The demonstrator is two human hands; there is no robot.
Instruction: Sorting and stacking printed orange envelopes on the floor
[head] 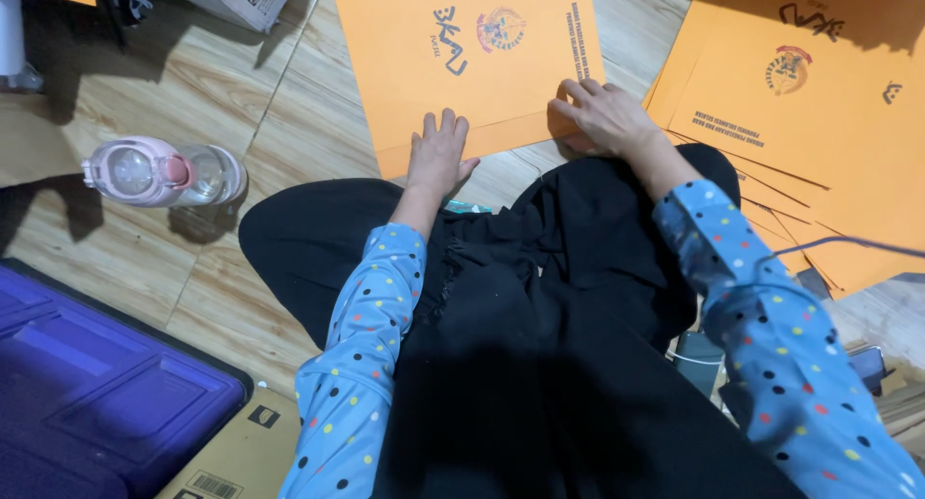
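An orange printed folder lies flat on the wood-pattern floor in front of my crossed legs in black trousers. My left hand rests flat on its near edge, fingers together and pointing away. At the folder's near right corner my right hand presses down with bent fingers on the edge. Both arms wear blue sleeves with coloured dots. Neither hand lifts anything.
A spread pile of the same orange folders lies at the right. A clear bottle with a pink lid lies on its side at the left. A purple plastic case and a cardboard box sit bottom left.
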